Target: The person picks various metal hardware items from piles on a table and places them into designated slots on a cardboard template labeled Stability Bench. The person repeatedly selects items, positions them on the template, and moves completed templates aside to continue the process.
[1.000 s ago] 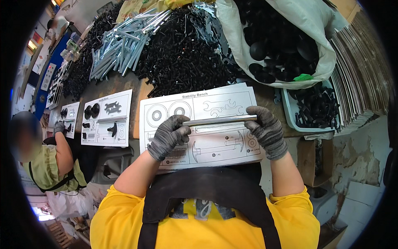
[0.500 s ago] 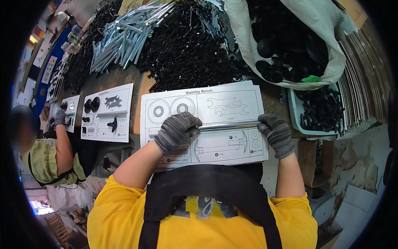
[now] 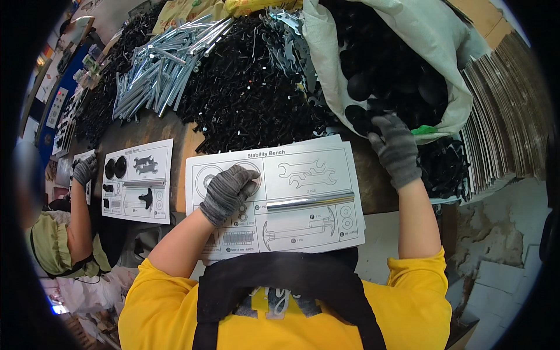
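Note:
A printed parts sheet (image 3: 274, 239), on top of a stack, lies in front of me. One shiny metal tube (image 3: 310, 201) rests across its middle, with neither hand on it. My left hand (image 3: 230, 194), in a grey knit glove, lies over the drawn circles with its fingers curled in; what they hold, if anything, is hidden. My right hand (image 3: 395, 150), gloved alike, reaches over the near lip of a white sack (image 3: 324, 55). Its fingers are stretched and apart, by the black round discs (image 3: 360, 86) inside; whether they touch one cannot be made out.
Behind the sheets are heaps of metal tubes (image 3: 166, 70), small black parts (image 3: 245, 87) and flat wrenches (image 3: 286, 41). A bin of black parts (image 3: 440, 169) and stacked cardboard (image 3: 507, 111) stand right. To the left, a co-worker's gloved hand (image 3: 84, 169) is near another laid-out sheet (image 3: 140, 201).
Both hands have let go of the metal tube, which now lies on the sheet. My right hand has moved up to the sack, my left hand leftward onto the drawn circles.

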### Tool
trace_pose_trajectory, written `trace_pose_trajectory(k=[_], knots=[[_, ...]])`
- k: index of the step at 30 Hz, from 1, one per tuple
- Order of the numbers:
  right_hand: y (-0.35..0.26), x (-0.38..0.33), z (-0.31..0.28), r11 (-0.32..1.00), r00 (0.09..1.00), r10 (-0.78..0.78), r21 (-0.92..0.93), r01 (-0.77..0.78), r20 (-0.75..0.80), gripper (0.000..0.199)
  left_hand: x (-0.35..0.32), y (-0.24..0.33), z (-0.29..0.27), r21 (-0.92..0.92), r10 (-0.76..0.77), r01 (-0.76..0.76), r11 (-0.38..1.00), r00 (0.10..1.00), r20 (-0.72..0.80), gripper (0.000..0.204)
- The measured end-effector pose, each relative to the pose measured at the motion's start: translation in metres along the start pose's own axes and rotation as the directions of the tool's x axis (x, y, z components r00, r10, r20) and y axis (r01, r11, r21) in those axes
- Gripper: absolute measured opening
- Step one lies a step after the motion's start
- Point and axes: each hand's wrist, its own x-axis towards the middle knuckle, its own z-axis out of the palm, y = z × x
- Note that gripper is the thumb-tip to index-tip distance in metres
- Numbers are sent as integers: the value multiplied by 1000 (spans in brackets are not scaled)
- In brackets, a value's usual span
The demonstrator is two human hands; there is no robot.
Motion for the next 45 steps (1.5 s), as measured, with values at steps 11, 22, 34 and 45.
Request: trace_pose_trajectory(k=[11,22,34,45], knots=[[-20,75,69,838,862,326,-541,-73,389,31,0,-4,-1,6,17,-17,1000,1000,3,17],[-37,71,24,947,969,207,220,-233,135,25,-1,-20,-4,-419,-183,148,896,982,-45,20],[-232,44,63,750,676,-655,397,528,339,29,-36,-39,-68,-689,-504,225,689,832,-233,34],[-212,44,52,873,603,-483,302,382,635,45,-38,-47,-49,78,-59,62,995,997,-38,42]])
